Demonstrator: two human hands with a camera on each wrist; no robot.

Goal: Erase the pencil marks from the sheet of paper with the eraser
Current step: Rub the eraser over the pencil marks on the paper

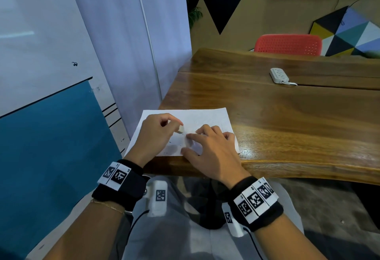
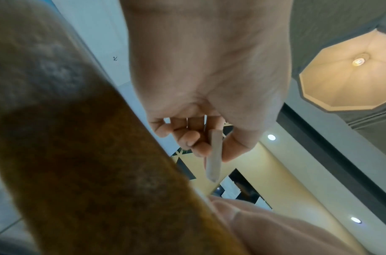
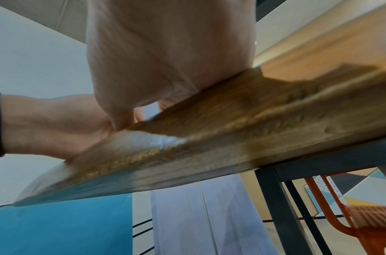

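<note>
A white sheet of paper (image 1: pixel 209 116) lies at the near left corner of the wooden table (image 1: pixel 287 119). Faint dark pencil marks (image 1: pixel 174 143) show near its front edge. My left hand (image 1: pixel 158 134) pinches a small pale eraser (image 1: pixel 181 129) between thumb and fingers, its tip on or just above the sheet. In the left wrist view the eraser (image 2: pixel 214 155) sticks out past the fingertips. My right hand (image 1: pixel 207 146) lies on the right part of the sheet with fingers spread and pressing down. The right wrist view shows only the palm (image 3: pixel 165 51) at the table edge.
A white power strip (image 1: pixel 279 75) lies farther back on the table. A red chair (image 1: pixel 287 44) stands behind the far side. A white and blue wall panel (image 1: pixel 51 126) runs close along the left. The table's front edge (image 1: pixel 287 167) is right by my wrists.
</note>
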